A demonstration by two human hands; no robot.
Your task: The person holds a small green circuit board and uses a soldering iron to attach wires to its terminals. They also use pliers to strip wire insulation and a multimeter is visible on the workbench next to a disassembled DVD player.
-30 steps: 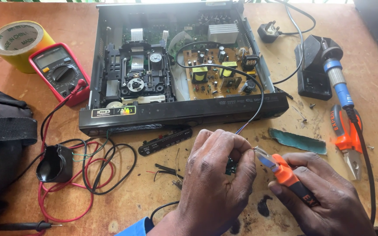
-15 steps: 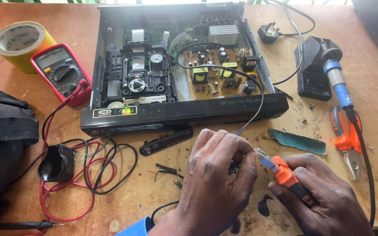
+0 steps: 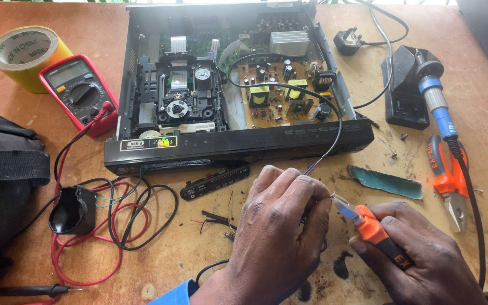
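Observation:
My left hand (image 3: 278,226) pinches the end of a thin black cable (image 3: 334,127) that runs out of the opened disc player (image 3: 232,90). Bare wire strands show at the fingertips. My right hand (image 3: 419,257) grips orange-handled cutters (image 3: 368,226), whose metal jaws meet the wire end just right of my left fingers. Both hands hover over the wooden table (image 3: 210,260) in front of the player. Inside the player I see a disc drive mechanism (image 3: 179,96) and a brown circuit board (image 3: 283,96).
A red multimeter (image 3: 80,93) with red and black leads and a yellow tape roll (image 3: 26,53) sit at left, a black bag (image 3: 1,186) at the edge. Orange pliers (image 3: 447,175), a blue soldering iron (image 3: 436,101) on its stand and a teal scrap (image 3: 385,181) lie at right. A small black panel (image 3: 216,181) rests before the player.
Both hands stay in nearly the same place. The cutters' jaws have shifted slightly against the wire end held by my left fingers.

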